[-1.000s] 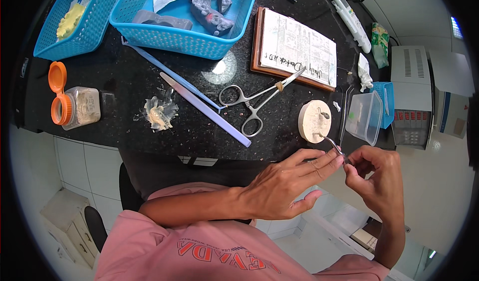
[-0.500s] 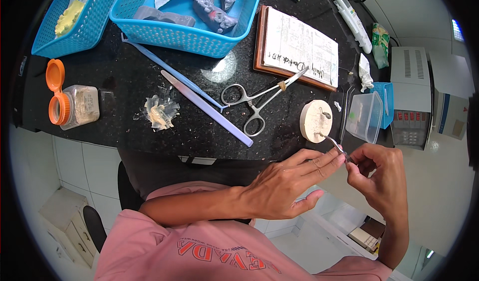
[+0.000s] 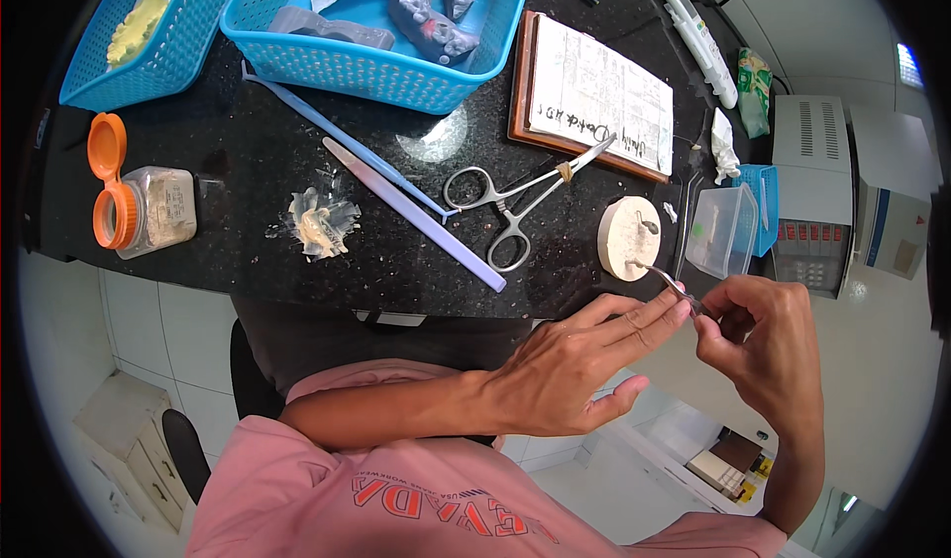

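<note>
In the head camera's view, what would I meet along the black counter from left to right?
Clear jar with open orange lid → cream-coloured paste smear → silver metal scissor-handled clamp → round cream-coloured block → translucent plastic tub.

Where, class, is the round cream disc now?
In the head view, the round cream disc sits right of centre on the dark worktop, with the metal clamp to its left and the clear tub to its right.
</note>
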